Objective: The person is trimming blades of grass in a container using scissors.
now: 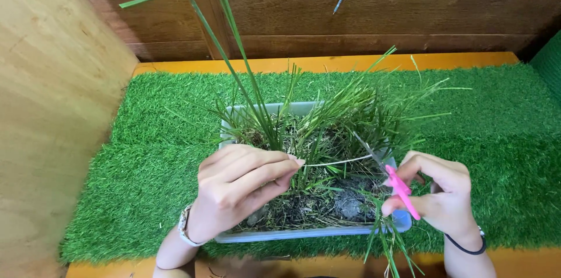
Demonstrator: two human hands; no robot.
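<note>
Pinching grass blade (339, 163), left hand (239, 187), pink scissors (400, 190) beside tray rim (304, 234)

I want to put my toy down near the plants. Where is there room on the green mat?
The fake grass mat is bare right of the grey planter tray, up to the green edge. It is bare left too, toward the plywood wall, and behind, along the orange strip. The front is crowded: left hand, right hand with pink scissors, and hanging grass.
</note>
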